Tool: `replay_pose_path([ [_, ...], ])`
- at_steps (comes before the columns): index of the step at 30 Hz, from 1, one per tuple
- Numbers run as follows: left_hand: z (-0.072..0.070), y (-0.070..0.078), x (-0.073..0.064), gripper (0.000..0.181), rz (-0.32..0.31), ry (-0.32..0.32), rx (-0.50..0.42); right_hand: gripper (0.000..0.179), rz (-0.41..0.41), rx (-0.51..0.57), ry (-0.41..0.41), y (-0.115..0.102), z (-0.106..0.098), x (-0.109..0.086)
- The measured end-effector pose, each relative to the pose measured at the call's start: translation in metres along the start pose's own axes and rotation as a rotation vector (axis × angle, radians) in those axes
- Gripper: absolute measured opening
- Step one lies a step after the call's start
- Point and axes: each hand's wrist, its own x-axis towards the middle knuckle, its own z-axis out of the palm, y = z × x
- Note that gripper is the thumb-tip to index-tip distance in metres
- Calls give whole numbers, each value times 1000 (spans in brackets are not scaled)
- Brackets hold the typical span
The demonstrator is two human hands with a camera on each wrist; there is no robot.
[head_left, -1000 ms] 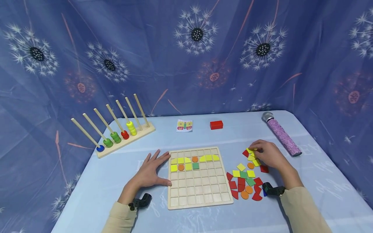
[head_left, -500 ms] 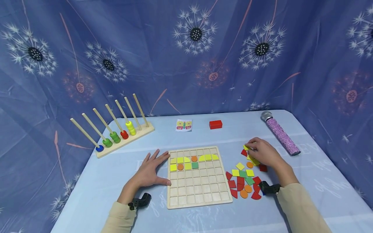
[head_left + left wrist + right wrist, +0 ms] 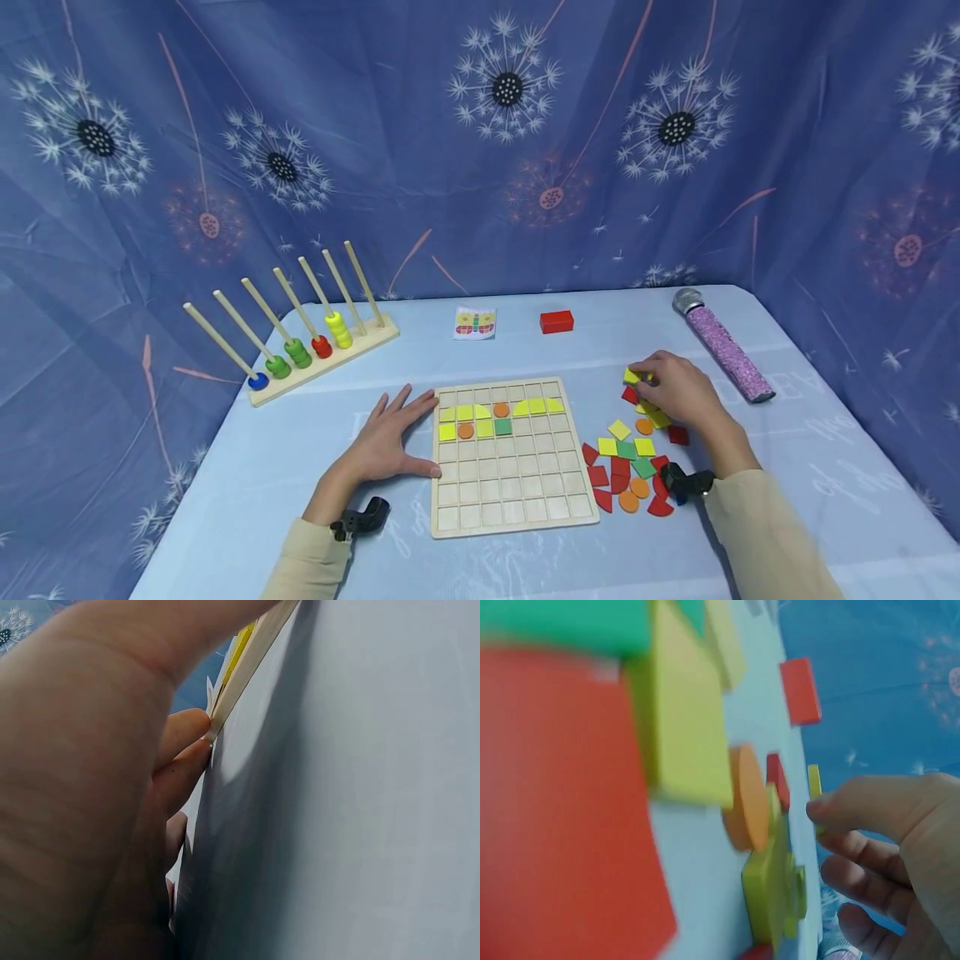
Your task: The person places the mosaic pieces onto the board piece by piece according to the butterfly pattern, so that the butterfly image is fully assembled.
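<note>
My left hand (image 3: 384, 446) lies spread at the left edge of a wooden grid board (image 3: 517, 487), its thumb and a fingertip at the rim. The left wrist view shows fingertips against the board's side (image 3: 251, 664). Yellow tiles, two orange discs and a green square (image 3: 503, 427) fill cells in the board's upper rows. To the right, my right hand (image 3: 678, 390) pinches a yellow tile (image 3: 814, 778) between thumb and index finger, over the far end of the loose pile. Under it lie yellow tiles (image 3: 657, 417) and a red piece (image 3: 630, 394).
Loose red, yellow, green and orange pieces (image 3: 620, 467) lie right of the board. Behind stand a picture card (image 3: 475, 323) and a red block (image 3: 557, 322). A glittery microphone (image 3: 727, 350) lies back right; a peg rack with beads (image 3: 324, 362) stands back left.
My right hand has moved slightly left and away from me, with a yellow tile now showing at its fingertips. The left hand and the board have stayed in place.
</note>
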Motion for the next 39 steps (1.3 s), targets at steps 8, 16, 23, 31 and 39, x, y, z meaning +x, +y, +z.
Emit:
replay_pose_path([
  [8,0,1,0,114,-5,-4,-5,39,-46,91,5,-23,7,-5],
  [16,-1,1,-1,114,-12,-2,0,34,-122,90,-32,-55,20,-4],
  [23,-1,1,-1,114,-12,1,-2,32,-230,60,-46,-82,35,-4],
  [31,0,1,-1,114,16,24,-1,31,-313,96,-90,-111,44,-7],
  [39,-2,2,-2,114,12,21,2,27,-389,107,-135,-128,50,-6],
])
